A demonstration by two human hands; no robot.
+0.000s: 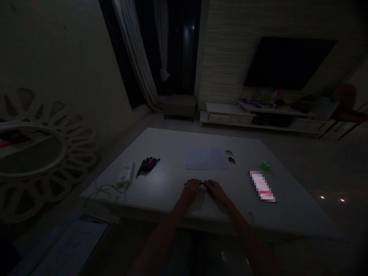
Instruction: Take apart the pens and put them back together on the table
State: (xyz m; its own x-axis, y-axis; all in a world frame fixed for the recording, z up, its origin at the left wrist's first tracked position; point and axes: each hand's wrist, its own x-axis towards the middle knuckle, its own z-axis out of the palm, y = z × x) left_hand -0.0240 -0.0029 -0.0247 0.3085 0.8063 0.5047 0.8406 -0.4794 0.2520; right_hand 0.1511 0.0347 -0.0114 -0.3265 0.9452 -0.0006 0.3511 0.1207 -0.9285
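Observation:
The room is very dark. My left hand (191, 188) and my right hand (215, 189) rest close together on the white table (172, 142), fingers curled. Between them they grip a thin dark pen (202, 183), one hand at each end. Just beyond the hands lies a sheet of pale paper (206, 158). A bunch of coloured pens (148, 166) lies to the left of the hands.
A white box with a cable (125, 173) sits at the table's left. Small black clips (230, 157), a green tape roll (265, 165) and a flat white packet (262, 186) lie to the right. A round mirror (34, 153) leans left; a television and low cabinet (258, 115) stand behind.

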